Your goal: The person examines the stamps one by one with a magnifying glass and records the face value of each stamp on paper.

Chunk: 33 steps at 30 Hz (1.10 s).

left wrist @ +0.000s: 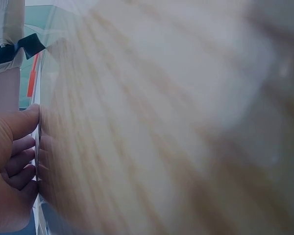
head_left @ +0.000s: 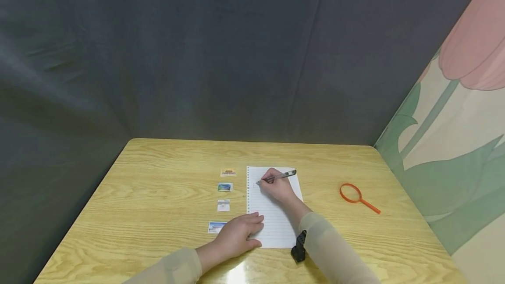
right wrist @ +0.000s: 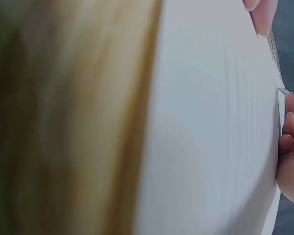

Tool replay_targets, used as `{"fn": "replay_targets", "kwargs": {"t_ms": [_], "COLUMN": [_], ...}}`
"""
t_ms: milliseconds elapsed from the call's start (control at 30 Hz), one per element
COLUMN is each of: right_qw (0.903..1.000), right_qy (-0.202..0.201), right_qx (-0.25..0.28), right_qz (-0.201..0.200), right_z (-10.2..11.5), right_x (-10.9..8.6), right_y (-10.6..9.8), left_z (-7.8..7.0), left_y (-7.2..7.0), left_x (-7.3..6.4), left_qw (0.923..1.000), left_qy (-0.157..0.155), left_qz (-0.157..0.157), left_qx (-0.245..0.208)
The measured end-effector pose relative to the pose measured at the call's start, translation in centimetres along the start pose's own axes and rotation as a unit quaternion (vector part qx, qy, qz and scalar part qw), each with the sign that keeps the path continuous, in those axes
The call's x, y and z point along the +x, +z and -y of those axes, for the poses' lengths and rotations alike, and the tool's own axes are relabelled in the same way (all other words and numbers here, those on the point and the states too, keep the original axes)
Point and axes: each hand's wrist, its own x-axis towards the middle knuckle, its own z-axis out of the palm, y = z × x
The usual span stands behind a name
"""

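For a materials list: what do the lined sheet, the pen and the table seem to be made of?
Lined sheet: matte paper, with ruled lines and edge holes. Pen: perhaps plastic, by its slim, dark-ended barrel; finish unclear. Table: wood or laminate, by its grain; bright reflection suggests gloss.

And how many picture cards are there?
4, left of the paper: farthest card, second card, third card, nearest card, partly behind the left hand, which may cover more.

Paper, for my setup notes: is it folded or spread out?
Spread out: the paper lies flat on the table, ruled lines showing, with the left hand resting partly on it.
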Motion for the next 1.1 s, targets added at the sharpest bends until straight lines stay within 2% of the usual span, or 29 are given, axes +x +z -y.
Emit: {"fn": "replay_targets", "kwargs": {"t_ms": [267, 533, 800, 967, 1100], "right_qw": [0.9996, 0.9997, 0.9987, 0.9987, 0.9996], "right_qy": [-0.026, -0.022, -0.028, -0.015, 0.016], "right_qx": [-0.001, -0.009, -0.017, -0.011, -0.007], "right_qz": [0.01, 0.01, 0.039, 0.048, 0.024], "right_z": [0.0, -0.21, 0.06, 0.18, 0.14], "right_x": [0.01, 0.09, -0.07, -0.2, -0.26], "right_y": [-0.07, -0.25, -0.5, -0.44, -0.33], "left_z": [0.12, 0.27, 0.26, 0.25, 0.24], "left_y": [-0.02, 0.1, 0.17, 0.24, 0.31], "left_x": [-0.02, 0.06, -0.03, -0.06, -0.07], "left_qw": [1.0, 0.9999, 0.9999, 1.0, 1.0], "left_qy": [0.0, -0.001, -0.003, 0.001, 0.004], "left_qz": [0.0, 0.003, 0.005, 0.002, 0.002], "left_qx": [0.003, 0.011, 0.01, 0.009, 0.008]}}
